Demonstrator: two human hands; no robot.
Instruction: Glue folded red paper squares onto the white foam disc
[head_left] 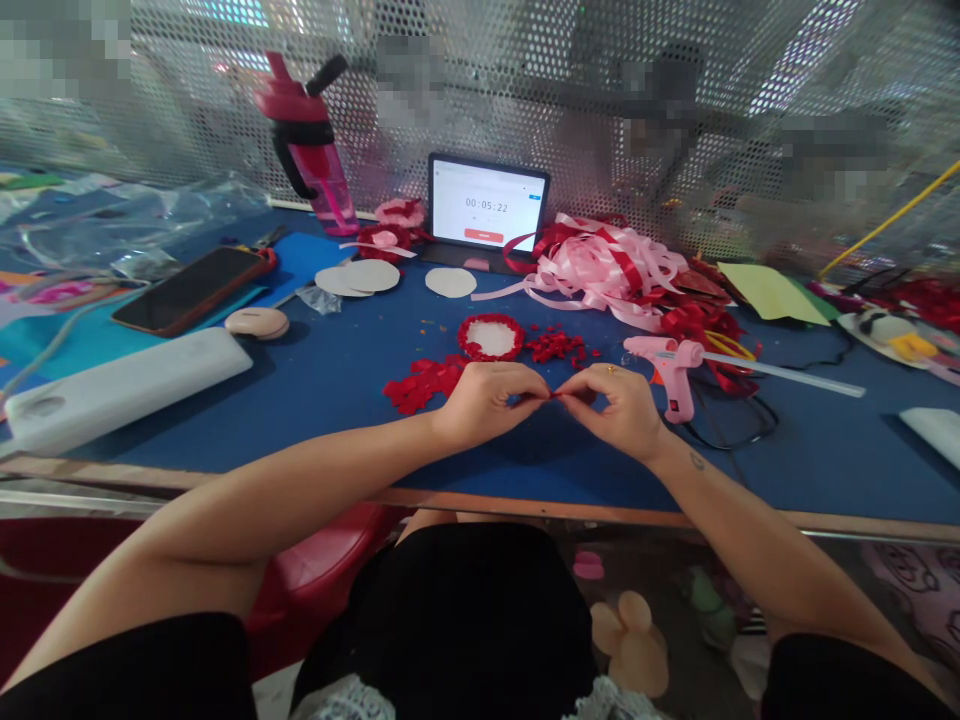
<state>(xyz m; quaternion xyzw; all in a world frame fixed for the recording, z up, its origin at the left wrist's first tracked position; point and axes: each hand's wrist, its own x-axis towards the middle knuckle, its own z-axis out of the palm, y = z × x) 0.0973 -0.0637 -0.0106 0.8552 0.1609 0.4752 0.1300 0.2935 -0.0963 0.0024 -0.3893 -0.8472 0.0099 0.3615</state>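
My left hand (495, 402) and my right hand (615, 405) meet over the front of the table, fingertips pinched together on a small piece of red ribbon (556, 394). Most of that piece is hidden by my fingers. Left of my left hand lies a spread of flat red ribbon pieces (420, 386). Just beyond my hands is a white disc (491, 338) ringed with red folded pieces. A small heap of folded red pieces (555, 347) sits to the right of it. Near my right hand rests a pink glue gun (671, 365) with a clear glue stick in its back.
A tablet (487, 205) showing a timer stands at the back beside a pink bottle (319, 160). Pink and red ribbons (600, 262) are heaped at the back right. White discs (360, 277), a phone (191, 290) and a long white case (127, 388) lie to the left.
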